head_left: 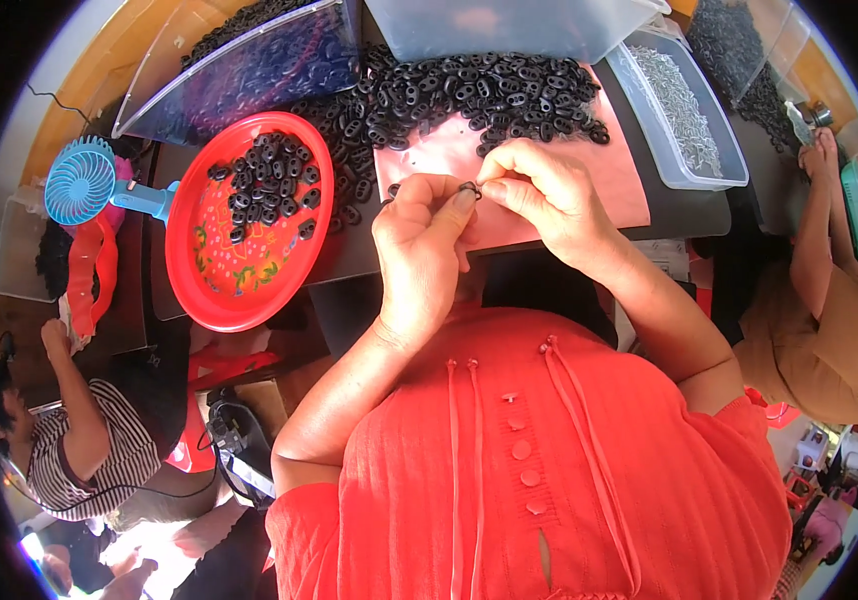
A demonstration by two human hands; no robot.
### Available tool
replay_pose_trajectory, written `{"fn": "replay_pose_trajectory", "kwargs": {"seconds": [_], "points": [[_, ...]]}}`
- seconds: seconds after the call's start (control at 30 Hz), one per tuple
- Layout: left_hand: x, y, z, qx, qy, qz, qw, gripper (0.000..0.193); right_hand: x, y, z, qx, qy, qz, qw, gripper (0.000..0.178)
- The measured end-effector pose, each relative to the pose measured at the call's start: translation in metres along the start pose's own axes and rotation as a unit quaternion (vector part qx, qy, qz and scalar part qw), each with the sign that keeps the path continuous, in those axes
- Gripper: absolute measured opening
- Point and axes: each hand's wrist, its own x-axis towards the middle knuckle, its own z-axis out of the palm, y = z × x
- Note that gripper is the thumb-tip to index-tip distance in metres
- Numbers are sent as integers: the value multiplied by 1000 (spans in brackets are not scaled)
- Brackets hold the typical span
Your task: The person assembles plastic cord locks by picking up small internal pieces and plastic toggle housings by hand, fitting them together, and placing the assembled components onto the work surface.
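Observation:
My left hand (419,240) is closed in a pinch on a small black plastic piece (470,188), its thumb on top. At the same piece, the thumb and forefinger of my right hand (546,200) are pressed together, and whatever is between them is too small to make out. Another bit of black shows at the left hand's curled fingers. Both hands are above a pink sheet (609,190) on the dark table. A heap of small black two-holed plastic pieces (489,90) spreads along the sheet's far side.
To the left, a red tray (239,318) holds more black pieces, beside a blue handheld fan (81,182). Clear bins (509,30) stand at the back; one (734,182) contains small silvery metal parts. Other people sit at left (109,430) and right (809,340).

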Motion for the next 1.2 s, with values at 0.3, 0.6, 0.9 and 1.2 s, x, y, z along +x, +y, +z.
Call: {"fn": "replay_pose_trajectory", "kwargs": {"seconds": [0.3, 0.6, 0.9, 1.2], "points": [[-1, -6, 1, 22, 22, 35, 999, 6, 6, -5, 10, -111, 17, -91, 989, 8], [2, 1, 1, 4, 19, -11, 1000, 7, -3, -4, 7, 51, 30, 54, 997, 7], [1, 11, -7, 26, -28, -15, 999, 10, -3, -9, 0, 2, 22, -2, 1000, 6], [-3, 11, -11, 44, -41, -15, 998, 8, -3, -11, -1, -39, 3, -27, 999, 8]]}}
